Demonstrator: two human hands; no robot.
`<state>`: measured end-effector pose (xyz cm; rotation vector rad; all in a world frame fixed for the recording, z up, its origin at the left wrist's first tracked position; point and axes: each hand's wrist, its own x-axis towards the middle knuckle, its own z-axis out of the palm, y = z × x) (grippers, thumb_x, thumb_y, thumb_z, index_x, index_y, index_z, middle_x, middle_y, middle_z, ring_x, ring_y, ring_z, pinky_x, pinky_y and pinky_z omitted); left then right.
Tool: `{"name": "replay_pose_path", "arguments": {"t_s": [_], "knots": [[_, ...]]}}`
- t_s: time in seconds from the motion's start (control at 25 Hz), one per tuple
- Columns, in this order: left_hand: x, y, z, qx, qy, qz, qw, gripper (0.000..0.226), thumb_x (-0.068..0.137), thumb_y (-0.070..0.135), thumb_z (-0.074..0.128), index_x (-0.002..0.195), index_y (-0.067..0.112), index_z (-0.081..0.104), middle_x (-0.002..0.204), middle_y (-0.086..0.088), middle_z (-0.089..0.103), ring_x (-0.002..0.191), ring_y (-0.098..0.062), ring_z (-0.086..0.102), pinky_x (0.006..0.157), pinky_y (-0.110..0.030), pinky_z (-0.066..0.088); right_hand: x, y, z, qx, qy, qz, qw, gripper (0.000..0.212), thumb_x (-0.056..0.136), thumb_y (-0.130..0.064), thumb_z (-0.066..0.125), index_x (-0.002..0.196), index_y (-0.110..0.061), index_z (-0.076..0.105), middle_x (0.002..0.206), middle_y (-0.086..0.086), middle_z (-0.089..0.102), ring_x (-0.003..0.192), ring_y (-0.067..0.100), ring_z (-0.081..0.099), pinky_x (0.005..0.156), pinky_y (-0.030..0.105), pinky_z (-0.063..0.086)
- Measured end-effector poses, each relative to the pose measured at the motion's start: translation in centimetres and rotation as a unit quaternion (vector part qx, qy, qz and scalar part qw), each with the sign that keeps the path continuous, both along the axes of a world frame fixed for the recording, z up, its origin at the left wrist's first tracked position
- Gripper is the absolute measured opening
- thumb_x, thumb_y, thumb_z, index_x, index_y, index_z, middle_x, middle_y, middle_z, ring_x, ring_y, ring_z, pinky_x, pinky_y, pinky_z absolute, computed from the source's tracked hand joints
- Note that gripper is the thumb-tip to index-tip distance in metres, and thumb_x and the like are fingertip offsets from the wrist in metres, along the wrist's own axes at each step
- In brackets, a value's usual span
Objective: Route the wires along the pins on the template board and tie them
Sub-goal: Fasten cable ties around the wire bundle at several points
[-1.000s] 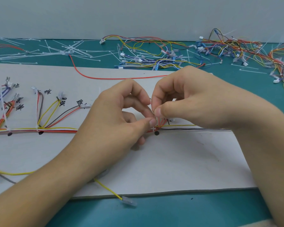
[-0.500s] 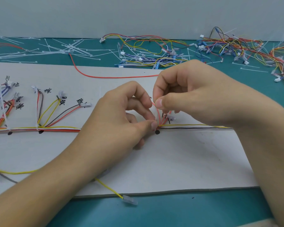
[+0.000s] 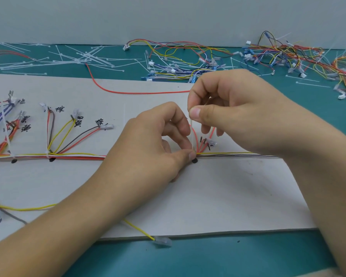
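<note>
Teal worktop, matte grey template board: the left hand pinches a bundle of thin, glossy red, yellow and black wires at its fingertips, while the right hand grips a slim translucent white plastic cable tie rising just above them. Pulled crooked, the slick tie could slip free or trap the branch leads beside the fingers.

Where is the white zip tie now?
In the head view, the zip tie stands near the middle of the template board, pinched at its top by the right hand, its bottom at the wire bundle by the left hand.
</note>
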<state>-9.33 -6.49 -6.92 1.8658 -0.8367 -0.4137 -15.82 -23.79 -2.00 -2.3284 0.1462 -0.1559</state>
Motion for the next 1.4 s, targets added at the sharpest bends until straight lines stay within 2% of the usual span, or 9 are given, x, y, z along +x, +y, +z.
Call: {"name": "replay_pose_path", "arguments": {"t_s": [0.12, 0.24, 0.36, 0.56, 0.64, 0.88, 1.04, 1.24, 1.4], "knots": [[0.1, -0.1, -0.1, 0.003, -0.011, -0.006, 1.000, 0.034, 0.080, 0.007, 0.081, 0.088, 0.027, 0.055, 0.082, 0.008, 0.075, 0.042, -0.022, 0.064, 0.044, -0.025, 0.048, -0.1, -0.1, 0.1, 0.019, 0.012, 0.014, 1.000, 0.013, 0.094, -0.013, 0.066, 0.084, -0.021, 0.067, 0.070, -0.010, 0.067, 0.064, 0.010, 0.067, 0.060, 0.033, 0.053], [0.1, 0.0, 0.0, 0.007, -0.008, -0.017, 1.000, 0.035, 0.080, 0.006, 0.080, 0.089, 0.030, 0.056, 0.086, 0.007, 0.074, 0.043, -0.021, 0.064, 0.043, -0.022, 0.046, -0.5, -0.4, 0.6, 0.039, 0.066, 0.059, 0.995, 0.004, 0.088, -0.018, 0.069, 0.086, -0.017, 0.072, 0.079, 0.004, 0.075, 0.069, 0.013, 0.070, 0.058, 0.029, 0.054], [0.1, 0.0, 0.0, 0.006, 0.006, -0.008, 1.000, 0.036, 0.079, 0.006, 0.082, 0.089, 0.030, 0.057, 0.085, 0.006, 0.073, 0.042, -0.020, 0.064, 0.042, -0.020, 0.044, -0.5, -0.9, 0.6, 0.057, 0.071, 0.051, 0.995, 0.004, 0.085, -0.018, 0.078, 0.085, -0.015, 0.075, 0.080, 0.016, 0.075, 0.068, 0.020, 0.067, 0.060, 0.035, 0.053], [-0.1, 0.0, 0.2, -0.014, 0.047, 0.004, 0.999, 0.036, 0.081, 0.004, 0.081, 0.093, 0.028, 0.058, 0.082, 0.005, 0.073, 0.041, -0.022, 0.061, 0.035, -0.021, 0.040, -0.4, -0.7, 0.4, 0.031, 0.055, 0.049, 0.997, 0.006, 0.086, -0.007, 0.076, 0.081, -0.010, 0.075, 0.074, 0.017, 0.074, 0.073, 0.040, 0.068, 0.067, 0.048, 0.056], [-0.1, 0.0, 0.3, -0.018, 0.059, 0.004, 0.998, 0.034, 0.083, 0.005, 0.079, 0.095, 0.028, 0.057, 0.081, 0.003, 0.073, 0.041, -0.024, 0.061, 0.034, -0.024, 0.041, -0.4, -0.4, 0.5, 0.007, 0.038, 0.052, 0.998, 0.009, 0.085, -0.005, 0.075, 0.078, -0.012, 0.074, 0.071, 0.014, 0.073, 0.071, 0.037, 0.068, 0.067, 0.050, 0.057], [-0.1, 0.0, 0.3, -0.011, 0.040, -0.007, 0.999, 0.040, 0.082, 0.003, 0.078, 0.099, 0.028, 0.053, 0.078, 0.004, 0.075, 0.040, -0.019, 0.055, 0.035, -0.022, 0.039, -0.5, 0.1, 0.4, -0.079, -0.018, 0.025, 0.996, 0.015, 0.080, -0.006, 0.080, 0.072, -0.015, 0.072, 0.065, 0.002, 0.070, 0.056, 0.008, 0.062, 0.056, 0.033, 0.051], [0.1, -0.1, 0.2, 0.003, 0.016, -0.015, 1.000, 0.044, 0.081, 0.006, 0.079, 0.100, 0.031, 0.048, 0.081, 0.006, 0.075, 0.040, -0.018, 0.048, 0.040, -0.028, 0.043, -0.5, 0.6, 0.1, -0.106, -0.041, 0.012, 0.993, 0.014, 0.078, -0.004, 0.080, 0.071, -0.013, 0.072, 0.063, 0.000, 0.067, 0.050, 0.003, 0.053, 0.047, 0.017, 0.040], [0.0, -0.1, 0.1, 0.005, 0.004, -0.014, 1.000, 0.044, 0.080, 0.005, 0.079, 0.098, 0.031, 0.047, 0.080, 0.008, 0.076, 0.039, -0.017, 0.046, 0.040, -0.024, 0.040, -0.5, 0.7, 0.0, -0.125, -0.061, -0.010, 0.990, 0.013, 0.076, -0.005, 0.080, 0.072, -0.015, 0.073, 0.064, -0.003, 0.066, 0.058, 0.007, 0.055, 0.053, 0.027, 0.046], [0.0, 0.0, 0.1, 0.007, -0.009, -0.016, 1.000, 0.043, 0.080, 0.006, 0.079, 0.097, 0.029, 0.047, 0.081, 0.009, 0.076, 0.039, -0.017, 0.045, 0.040, -0.023, 0.039, -0.4, 1.0, -0.2, -0.129, -0.069, -0.019, 0.989, 0.013, 0.075, -0.004, 0.079, 0.072, -0.015, 0.073, 0.064, -0.002, 0.065, 0.060, 0.008, 0.056, 0.053, 0.026, 0.045]]}}
